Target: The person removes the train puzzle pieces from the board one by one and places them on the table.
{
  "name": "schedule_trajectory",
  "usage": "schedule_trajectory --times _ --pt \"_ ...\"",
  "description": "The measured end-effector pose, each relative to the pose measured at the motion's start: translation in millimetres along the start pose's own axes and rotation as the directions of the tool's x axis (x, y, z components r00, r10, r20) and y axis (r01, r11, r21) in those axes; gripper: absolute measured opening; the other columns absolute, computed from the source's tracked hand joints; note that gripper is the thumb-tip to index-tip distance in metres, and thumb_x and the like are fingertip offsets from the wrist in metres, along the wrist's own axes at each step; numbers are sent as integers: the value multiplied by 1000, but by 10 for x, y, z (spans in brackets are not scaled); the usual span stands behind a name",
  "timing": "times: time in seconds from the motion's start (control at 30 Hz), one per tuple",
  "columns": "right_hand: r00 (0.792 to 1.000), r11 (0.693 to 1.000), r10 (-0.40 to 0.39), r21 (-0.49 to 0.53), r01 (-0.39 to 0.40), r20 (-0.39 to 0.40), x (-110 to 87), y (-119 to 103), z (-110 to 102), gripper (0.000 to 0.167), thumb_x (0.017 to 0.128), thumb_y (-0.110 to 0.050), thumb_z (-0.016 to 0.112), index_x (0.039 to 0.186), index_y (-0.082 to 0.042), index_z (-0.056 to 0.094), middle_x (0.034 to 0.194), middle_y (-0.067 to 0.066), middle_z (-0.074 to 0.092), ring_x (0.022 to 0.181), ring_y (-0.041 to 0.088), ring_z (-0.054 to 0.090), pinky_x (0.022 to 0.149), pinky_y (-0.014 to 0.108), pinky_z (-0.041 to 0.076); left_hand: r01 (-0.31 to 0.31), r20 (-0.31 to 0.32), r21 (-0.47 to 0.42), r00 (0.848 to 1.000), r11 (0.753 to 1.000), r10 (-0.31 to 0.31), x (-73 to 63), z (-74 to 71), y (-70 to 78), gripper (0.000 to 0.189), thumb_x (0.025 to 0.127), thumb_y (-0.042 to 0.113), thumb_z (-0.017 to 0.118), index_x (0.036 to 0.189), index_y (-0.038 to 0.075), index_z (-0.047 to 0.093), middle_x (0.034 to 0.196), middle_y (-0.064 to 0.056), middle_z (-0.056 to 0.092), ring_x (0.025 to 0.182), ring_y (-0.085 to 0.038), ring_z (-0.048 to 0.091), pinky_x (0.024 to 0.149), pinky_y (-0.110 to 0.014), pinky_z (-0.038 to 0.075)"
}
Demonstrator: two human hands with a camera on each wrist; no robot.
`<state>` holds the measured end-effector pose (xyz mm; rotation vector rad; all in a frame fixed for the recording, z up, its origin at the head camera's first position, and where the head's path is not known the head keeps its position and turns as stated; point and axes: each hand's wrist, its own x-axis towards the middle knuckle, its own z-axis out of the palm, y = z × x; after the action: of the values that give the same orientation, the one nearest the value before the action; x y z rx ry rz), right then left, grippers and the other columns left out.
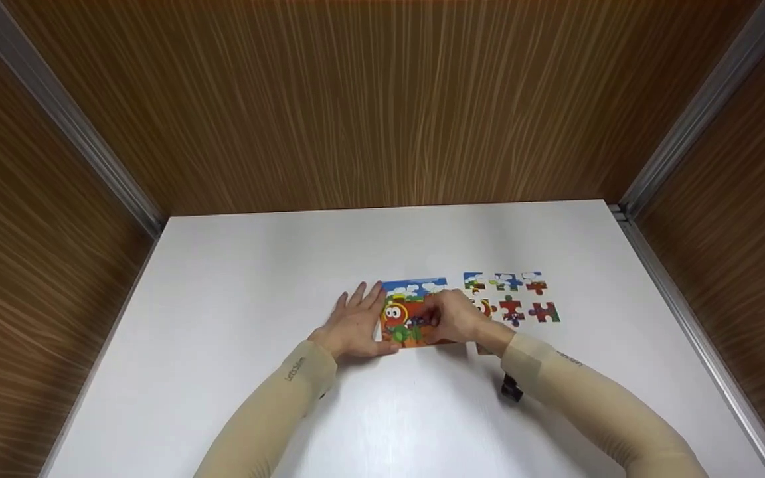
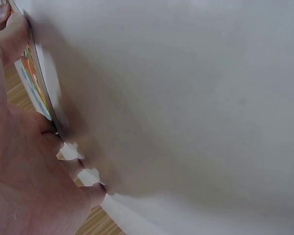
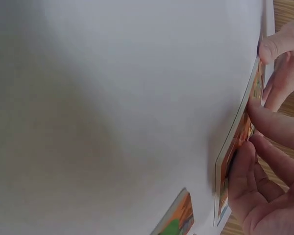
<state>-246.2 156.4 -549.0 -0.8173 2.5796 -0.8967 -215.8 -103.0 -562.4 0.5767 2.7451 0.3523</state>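
Note:
A jigsaw puzzle board (image 1: 412, 290) with a bright cartoon picture lies on the white table. My left hand (image 1: 354, 325) lies along its left side, fingers spread and straight, with the thumb at the near left corner. Over the board's right half, my right hand (image 1: 452, 317) has its fingers curled down. In the right wrist view, its thumb (image 3: 272, 122) and fingertips touch the picture surface close together. They hide that patch of the board, so I cannot tell whether a piece is pinched between them.
Several loose jigsaw pieces (image 1: 510, 309) lie spread in rows right of the board. One nearer piece (image 3: 179, 215) is partly covered by the right forearm in the head view. Wood-grain panels (image 1: 382, 106) stand around the table's back and sides.

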Motion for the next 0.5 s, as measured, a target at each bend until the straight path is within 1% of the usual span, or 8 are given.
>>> schedule_trajectory --times 0.23,0.33,0.43,0.5 --pt "1000 999 -26 -34 26 4 2 2 20 38 87 -2 93 124 -7 86 115 10 83 98 18 74 88 35 65 5 -6 -16 1000 1000 -5 -5 15 -2 121 96 75 68 182 10 12 193 -8 5 180 -39 5 144 -64 12" --pt "998 997 -57 -47 57 -4 -3 19 28 37 88 -4 93 124 -8 86 116 9 83 102 19 73 93 39 65 6 -4 -18 1000 1000 -6 -5 15 -2 121 96 75 68 182 10 11 193 -8 5 180 -39 4 144 -64 12" --pt "996 994 -92 -56 90 -20 -10 44 38 34 90 -7 92 124 -10 87 117 9 83 106 20 72 96 39 63 4 -4 -17 1000 1000 -4 -4 12 -5 121 96 75 68 182 10 12 193 -7 5 180 -38 4 144 -65 12" --pt "996 996 -84 -33 83 -25 -18 53 44 31 93 -8 91 124 -12 87 118 8 82 107 20 73 96 37 63 2 -6 -16 1000 1000 -2 -4 10 -7 121 96 76 68 182 11 12 193 -7 5 180 -38 4 144 -65 12"
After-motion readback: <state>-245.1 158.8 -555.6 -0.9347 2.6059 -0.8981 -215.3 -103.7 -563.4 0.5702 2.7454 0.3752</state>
